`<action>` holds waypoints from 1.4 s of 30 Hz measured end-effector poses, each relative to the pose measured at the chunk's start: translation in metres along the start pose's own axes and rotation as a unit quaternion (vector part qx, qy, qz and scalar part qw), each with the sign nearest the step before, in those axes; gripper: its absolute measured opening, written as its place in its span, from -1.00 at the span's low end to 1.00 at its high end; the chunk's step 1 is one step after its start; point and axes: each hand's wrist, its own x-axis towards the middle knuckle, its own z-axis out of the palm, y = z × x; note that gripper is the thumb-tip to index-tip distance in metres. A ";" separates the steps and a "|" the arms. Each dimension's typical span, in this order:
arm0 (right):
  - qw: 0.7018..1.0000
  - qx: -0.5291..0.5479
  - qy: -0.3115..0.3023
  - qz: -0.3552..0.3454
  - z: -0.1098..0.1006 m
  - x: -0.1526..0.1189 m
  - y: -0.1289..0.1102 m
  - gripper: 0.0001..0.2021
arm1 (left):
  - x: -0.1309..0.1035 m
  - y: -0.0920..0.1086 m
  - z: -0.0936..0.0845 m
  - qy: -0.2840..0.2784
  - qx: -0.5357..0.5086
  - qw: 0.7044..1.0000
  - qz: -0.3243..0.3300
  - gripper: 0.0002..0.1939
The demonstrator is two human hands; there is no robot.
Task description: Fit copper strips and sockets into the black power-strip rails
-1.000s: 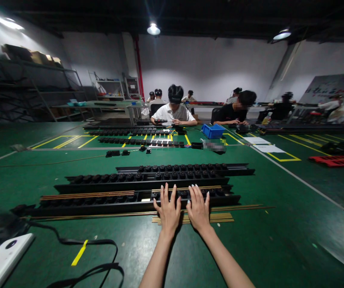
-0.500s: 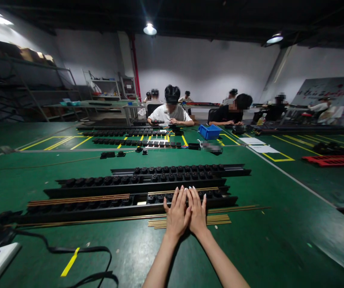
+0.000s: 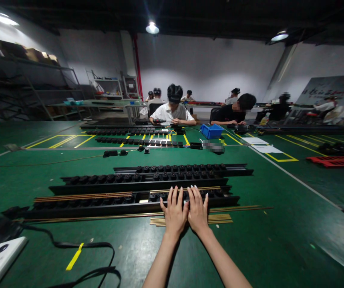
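My left hand (image 3: 175, 215) and right hand (image 3: 198, 211), fingers (image 3: 175, 197) spread and gripping nothing visible, reach over the near black rail (image 3: 99, 210); brass rods (image 3: 213, 188) lie atop it; uneven pressure could roll them off.

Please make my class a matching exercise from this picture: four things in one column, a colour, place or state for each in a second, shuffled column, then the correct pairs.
Column one
1. Short rods
2. Bin
3. Phone
4. Wearer's left hand

Column two
A. White, at the lower left of the picture
B. Fingers extended over the nearest black rail
C. Brass-coloured, on the green table along the near side of that rail
D. Blue, farther across the table than the rail

Correct pairs: 1-C, 2-D, 3-A, 4-B
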 end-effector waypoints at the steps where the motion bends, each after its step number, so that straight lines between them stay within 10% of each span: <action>1: 1.000 -0.002 0.001 0.001 0.000 0.000 0.000 -0.48 | 0.000 0.000 0.000 0.000 0.001 1.000 0.001 -0.50; 42: 1.000 0.024 0.005 -0.002 0.004 0.000 0.002 -0.46 | 0.004 -0.033 -0.009 0.048 0.044 0.987 -0.145 -0.55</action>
